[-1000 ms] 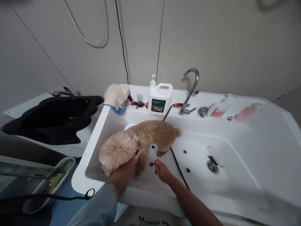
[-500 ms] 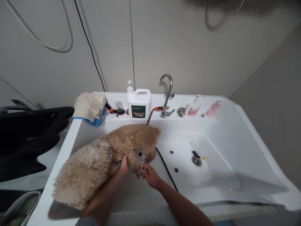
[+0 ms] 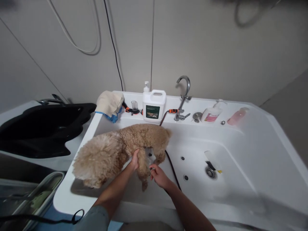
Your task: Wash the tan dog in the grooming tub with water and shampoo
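Note:
A curly, light-brown dog [image 3: 149, 134] stands along the left part of a white tub [image 3: 240, 150], its fluffy head towards the tub's left end. My left hand [image 3: 135, 159] is closed around the upper part of the dog's front leg [image 3: 143, 166], thumb showing along the fur. The paw hangs down over the tub floor. Just right of that leg, my right hand [image 3: 159, 177] has its fingers curled in a pinch. A small dark thing shows at these fingertips, too small to name. Behind the leg, the tub's white shows under the dog's belly.
On the back ledge are a cloth [image 3: 109, 102], a white pump jug [image 3: 154, 104], a tap [image 3: 184, 96], a pump bottle [image 3: 211, 112] and a pink bottle [image 3: 237, 116]. A dark hose [image 3: 172, 168] crosses the tub floor near a drain [image 3: 210, 172]. A black basin [image 3: 43, 128] stands left.
The view has shifted left, so things appear further right. The dog's front leg now hangs straighter, paw lower. My right hand has moved from the paw to beside the leg.

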The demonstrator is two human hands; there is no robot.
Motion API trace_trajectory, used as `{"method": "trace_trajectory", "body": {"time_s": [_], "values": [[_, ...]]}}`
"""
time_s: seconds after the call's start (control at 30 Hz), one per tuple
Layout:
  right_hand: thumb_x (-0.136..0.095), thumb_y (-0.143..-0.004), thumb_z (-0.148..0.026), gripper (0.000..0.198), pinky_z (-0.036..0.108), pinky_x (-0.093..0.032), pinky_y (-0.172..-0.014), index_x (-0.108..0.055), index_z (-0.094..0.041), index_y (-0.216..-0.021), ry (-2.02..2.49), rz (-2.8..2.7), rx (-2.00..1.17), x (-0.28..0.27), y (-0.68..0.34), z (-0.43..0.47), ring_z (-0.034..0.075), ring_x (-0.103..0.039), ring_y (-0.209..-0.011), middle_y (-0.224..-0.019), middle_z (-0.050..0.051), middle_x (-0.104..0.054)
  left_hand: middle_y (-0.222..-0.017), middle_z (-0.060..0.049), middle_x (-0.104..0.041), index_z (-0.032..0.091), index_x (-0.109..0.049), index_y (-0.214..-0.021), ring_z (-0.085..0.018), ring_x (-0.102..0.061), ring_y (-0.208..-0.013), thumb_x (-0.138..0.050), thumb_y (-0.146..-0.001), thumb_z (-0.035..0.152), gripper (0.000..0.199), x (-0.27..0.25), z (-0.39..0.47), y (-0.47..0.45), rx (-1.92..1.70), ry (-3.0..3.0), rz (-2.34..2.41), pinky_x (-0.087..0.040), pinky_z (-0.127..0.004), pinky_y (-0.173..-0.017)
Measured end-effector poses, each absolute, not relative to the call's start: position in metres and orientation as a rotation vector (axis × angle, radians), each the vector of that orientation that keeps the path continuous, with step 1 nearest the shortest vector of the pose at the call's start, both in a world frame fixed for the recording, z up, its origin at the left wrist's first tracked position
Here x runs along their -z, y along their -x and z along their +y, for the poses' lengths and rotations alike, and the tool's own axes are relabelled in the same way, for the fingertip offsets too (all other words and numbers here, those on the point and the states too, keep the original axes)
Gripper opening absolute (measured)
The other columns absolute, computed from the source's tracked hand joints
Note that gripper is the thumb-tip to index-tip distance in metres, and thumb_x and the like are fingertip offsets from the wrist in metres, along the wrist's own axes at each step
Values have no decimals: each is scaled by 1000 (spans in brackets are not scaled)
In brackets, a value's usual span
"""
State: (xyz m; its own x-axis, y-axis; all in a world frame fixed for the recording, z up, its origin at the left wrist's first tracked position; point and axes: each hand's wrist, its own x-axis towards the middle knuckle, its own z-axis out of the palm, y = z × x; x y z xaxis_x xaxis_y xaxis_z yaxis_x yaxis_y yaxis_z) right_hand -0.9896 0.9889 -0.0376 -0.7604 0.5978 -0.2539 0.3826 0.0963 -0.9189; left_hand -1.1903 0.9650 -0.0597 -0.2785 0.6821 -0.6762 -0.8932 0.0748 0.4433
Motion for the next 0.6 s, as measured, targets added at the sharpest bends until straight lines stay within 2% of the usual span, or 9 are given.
{"method": "trace_trajectory", "body": {"time_s": [0.27,0.43,0.6], "values": [[-46,-98,-14,24,26,-45,-69,-64,-20,-112,994,-2208,-1732,27,988,989,15,-62,-66,-64,-6,-60,-76,-13,-77,11,-73,-111,-29,-76,-74,-39,-104,60,60,51,962,1183,-1481,249,1009,-58,-39,-84],[-45,-99,-16,24,25,-43,-63,-62,-21,-115,1013,-2162,-1773,25,987,990,15,-62,-62,-63,-6,-59,-74,-11,-74,12,-74,-100,-26,-71,-72,-34,-104,68,69,53,964,1176,-1476,209,1034,-57,-37,-83],[-48,-97,-21,22,25,-43,-60,-62,-23,-114,1042,-2126,-1794,30,987,992,15,-60,-58,-62,-7,-59,-69,-12,-71,13,-73,-90,-29,-68,-78,-29,-103,75,77,49,959,1173,-1424,132,988,-55,-40,-83]]}}
